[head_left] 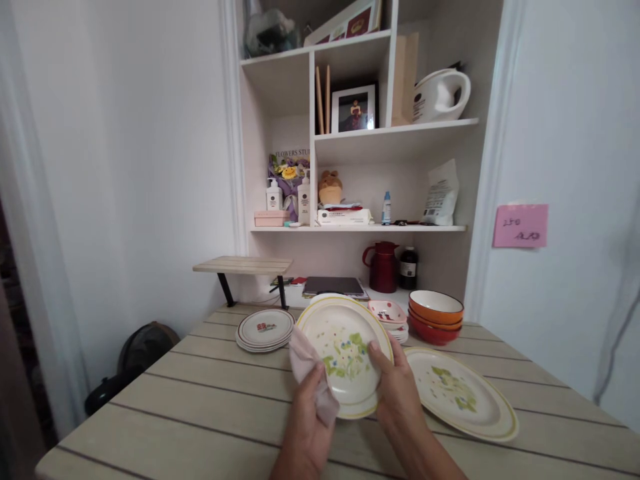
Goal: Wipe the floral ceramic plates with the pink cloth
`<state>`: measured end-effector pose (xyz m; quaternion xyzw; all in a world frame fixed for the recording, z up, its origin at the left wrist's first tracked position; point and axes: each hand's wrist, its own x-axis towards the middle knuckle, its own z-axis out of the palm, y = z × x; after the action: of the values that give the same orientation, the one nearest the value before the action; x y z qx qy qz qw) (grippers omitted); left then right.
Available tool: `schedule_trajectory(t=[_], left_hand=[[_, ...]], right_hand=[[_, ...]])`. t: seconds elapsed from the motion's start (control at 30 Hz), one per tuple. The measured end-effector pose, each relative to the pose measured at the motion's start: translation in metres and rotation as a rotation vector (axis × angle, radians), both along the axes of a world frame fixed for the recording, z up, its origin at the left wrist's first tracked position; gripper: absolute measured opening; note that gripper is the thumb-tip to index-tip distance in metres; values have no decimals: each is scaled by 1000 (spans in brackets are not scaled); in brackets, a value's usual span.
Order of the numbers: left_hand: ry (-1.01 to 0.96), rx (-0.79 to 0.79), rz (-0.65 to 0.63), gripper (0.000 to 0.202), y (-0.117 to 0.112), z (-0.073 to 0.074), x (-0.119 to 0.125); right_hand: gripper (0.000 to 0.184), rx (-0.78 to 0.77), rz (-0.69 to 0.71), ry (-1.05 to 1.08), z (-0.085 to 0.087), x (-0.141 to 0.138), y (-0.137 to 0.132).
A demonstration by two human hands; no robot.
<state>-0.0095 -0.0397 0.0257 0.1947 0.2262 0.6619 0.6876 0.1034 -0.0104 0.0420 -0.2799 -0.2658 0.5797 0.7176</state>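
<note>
Pale wood planks make up the table (pixel 200 417). At its right lies a big oval plate (pixel 463 393) with a green leaf pattern. Left of that, in front of the person, the round plate (pixel 345 357) is tilted up in both hands; whether its bottom edge touches the table is unclear. Behind it on the right are stacked bowls (pixel 435 317); on the left, a pile of small plates (pixel 265 328). The right hand (pixel 400 390) grips the right rim, thumb over the face. The left hand (pixel 309 410) pinches a pinkish cloth (pixel 305 353) against the left rim. For good wiping, I'd have the right hand hold firm, the cloth cover the rim front and back, and the plate turn in small steps.
</note>
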Motion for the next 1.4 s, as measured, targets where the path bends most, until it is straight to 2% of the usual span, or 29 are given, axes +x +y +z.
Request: schedule_trajectory(t=[0.1,0.23,0.4,0.5,0.57,0.83,0.93,1.07,1.23,1.4], left_hand=[[-15,-7,23,55,2,-3,1],[-14,-25,59,56,10,-7,-5],[88,32,191,74,12,-4,-17],[157,73,184,80,7,1,-26],[203,100,156,78,4,3,-32],[267,87,63,74,7,-2,-45],[267,84,28,73,7,-2,-47],[282,66,-17,71,3,0,-48],[297,94,-131,62,0,2,-48],[280,60,-89,63,3,-1,-49]], right_hand=[[81,19,-2,24,-3,-6,-4],[76,-6,112,57,-3,-9,-6],[50,-122,326,115,-2,1,2],[35,-144,404,119,-1,10,6],[33,-146,440,96,1,15,6],[58,-62,575,2,13,28,-3],[54,-64,624,-39,13,31,-3],[43,-140,674,-93,11,36,0],[50,-98,660,-150,13,38,0],[69,-23,501,-160,9,26,-2]])
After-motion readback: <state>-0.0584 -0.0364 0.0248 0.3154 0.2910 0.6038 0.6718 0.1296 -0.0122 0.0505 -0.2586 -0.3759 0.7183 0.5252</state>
